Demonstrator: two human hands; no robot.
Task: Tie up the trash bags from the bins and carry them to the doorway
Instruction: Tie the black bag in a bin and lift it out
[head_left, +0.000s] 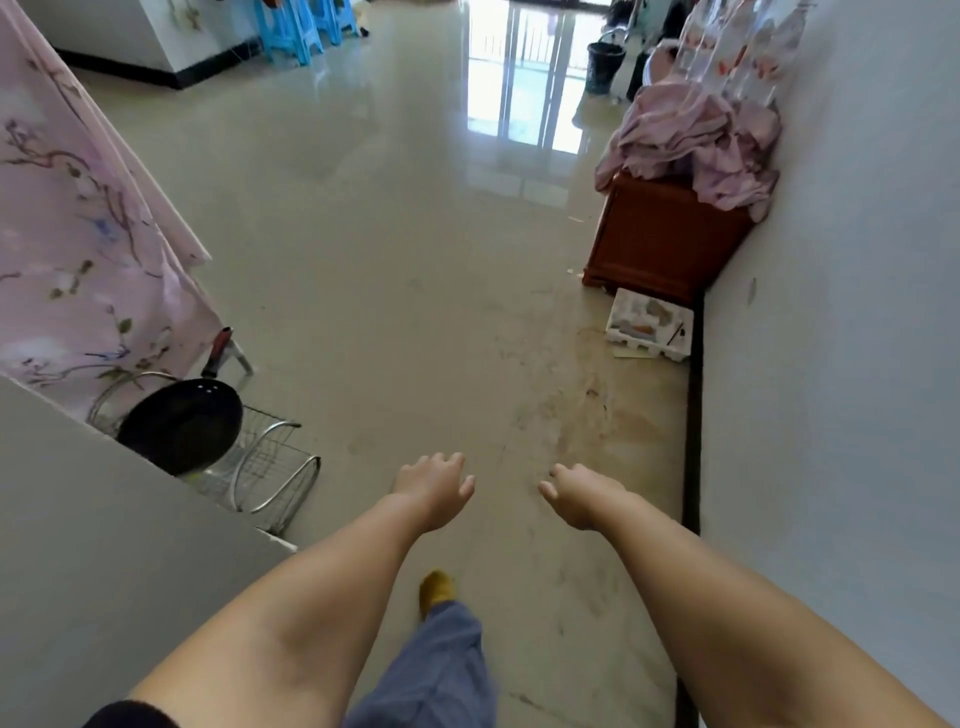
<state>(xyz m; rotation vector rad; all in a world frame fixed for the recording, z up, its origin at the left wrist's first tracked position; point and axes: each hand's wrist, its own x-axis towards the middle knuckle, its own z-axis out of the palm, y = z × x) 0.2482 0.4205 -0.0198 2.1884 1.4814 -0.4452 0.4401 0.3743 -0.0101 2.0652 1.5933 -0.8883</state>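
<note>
Our left hand and right hand are stretched forward over the floor, both relaxed with loose fingers and holding nothing. We see no tied trash bag in this view, so we cannot describe its look. The only bin-like thing is a dark bucket far ahead near the bright glass door, and we cannot tell if a bag is inside. We judge the step is to walk toward the bins. To do it well, we should keep to the middle of the floor, away from the wire rack with the black pan and the white tray.
</note>
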